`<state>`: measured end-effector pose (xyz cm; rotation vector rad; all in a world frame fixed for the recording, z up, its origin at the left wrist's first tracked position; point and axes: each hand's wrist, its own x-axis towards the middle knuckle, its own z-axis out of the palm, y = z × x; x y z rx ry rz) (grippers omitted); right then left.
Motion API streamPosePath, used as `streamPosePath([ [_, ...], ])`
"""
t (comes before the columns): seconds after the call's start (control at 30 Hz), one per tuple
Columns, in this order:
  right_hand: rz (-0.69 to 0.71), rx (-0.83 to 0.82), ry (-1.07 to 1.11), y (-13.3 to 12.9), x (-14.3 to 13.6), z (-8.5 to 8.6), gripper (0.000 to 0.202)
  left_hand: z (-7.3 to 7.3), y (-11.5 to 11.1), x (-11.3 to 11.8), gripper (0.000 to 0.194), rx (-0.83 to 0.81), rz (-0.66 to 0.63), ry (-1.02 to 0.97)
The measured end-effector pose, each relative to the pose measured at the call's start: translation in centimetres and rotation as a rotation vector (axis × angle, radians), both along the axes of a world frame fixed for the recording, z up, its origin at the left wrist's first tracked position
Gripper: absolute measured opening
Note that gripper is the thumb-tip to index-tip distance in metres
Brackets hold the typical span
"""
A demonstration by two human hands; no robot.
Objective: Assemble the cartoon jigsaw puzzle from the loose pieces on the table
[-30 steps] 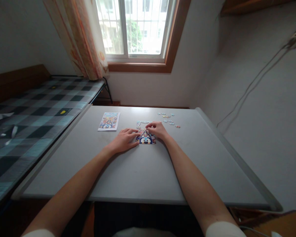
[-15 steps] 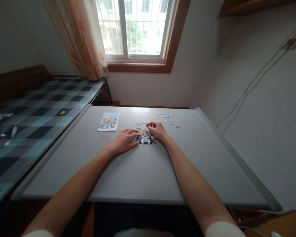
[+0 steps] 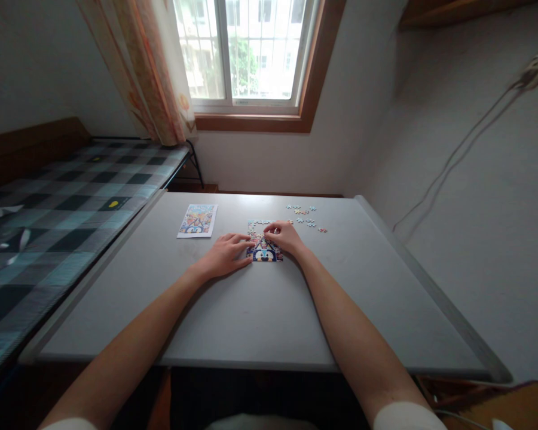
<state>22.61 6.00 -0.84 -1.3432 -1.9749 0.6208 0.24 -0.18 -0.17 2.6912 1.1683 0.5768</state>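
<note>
A partly assembled jigsaw puzzle (image 3: 265,255) lies on the table, with a blue and white cartoon face along its near edge and a gap in its upper part. My left hand (image 3: 226,254) rests at the puzzle's left side, fingers apart, fingertips touching its edge. My right hand (image 3: 284,236) is over the puzzle's upper right, thumb and forefinger pinched together above the gap. A puzzle piece seems to be between them, though it is too small to see well. Several loose puzzle pieces (image 3: 301,212) lie beyond my right hand.
A printed picture card (image 3: 197,221) lies on the grey table (image 3: 251,316), left of the puzzle. A bed with a checked cover (image 3: 94,191) stands along the left. Beyond the table is a window (image 3: 251,54); a cable (image 3: 448,161) hangs on the right wall.
My right hand has shifted very slightly left and down over the puzzle, still pinching. My left hand has stayed in place.
</note>
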Motion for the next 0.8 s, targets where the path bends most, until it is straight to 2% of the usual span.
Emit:
streamPosePath([
  [0.4, 0.049, -0.033, -0.052, 0.18, -0.17, -0.19, 0.011, -0.05, -0.04, -0.01, 0.039, 0.018, -0.005, -0.008],
  [0.8, 0.034, -0.030, -0.091, -0.09, -0.42, 0.15, 0.012, -0.01, -0.03, -0.02, 0.039, 0.015, 0.000, 0.002],
])
